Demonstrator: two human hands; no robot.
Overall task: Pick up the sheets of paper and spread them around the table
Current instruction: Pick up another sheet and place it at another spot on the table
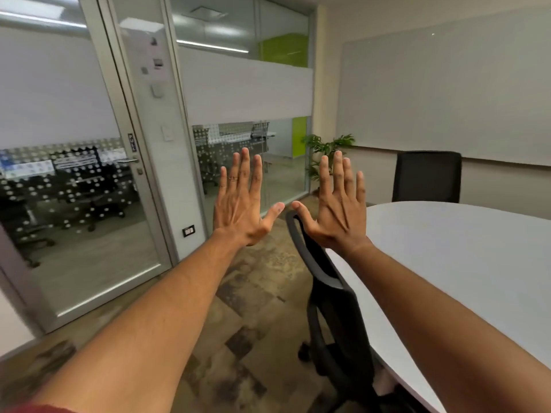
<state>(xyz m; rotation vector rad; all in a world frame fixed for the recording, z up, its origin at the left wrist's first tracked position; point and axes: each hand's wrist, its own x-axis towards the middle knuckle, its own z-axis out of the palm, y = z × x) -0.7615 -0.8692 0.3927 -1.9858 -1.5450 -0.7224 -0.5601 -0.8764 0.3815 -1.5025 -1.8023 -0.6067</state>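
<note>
- Both arms were stretched forward at chest height, backs of the hands toward the camera.
- The left hand (243, 208) was held flat with its fingers spread and pointing up, thumb angled to the right; it gripped nothing.
- The right hand (337, 208) mirrored it, fingers splayed and empty, thumb angled to the left.
- The two thumb tips were near each other but apart.
- The white table (465, 263) filled the right side of the view, its rounded edge curving toward the camera; the right forearm crossed over its near part.
- The sheets of paper could not be seen anywhere in the view; the visible part of the tabletop showed only its bare white surface.
- A black office chair (331, 311) stood pushed in against the left edge of the table, its backrest just below the right hand.
- A second black chair (428, 175) stood at the far end of the table, in front of a large whiteboard (447, 90) on the wall.
- A potted plant (323, 150) stood in the far corner.
- A glass door (68, 186) and glass wall panels took up the left side, above patchy brown carpet (247, 308).
</note>
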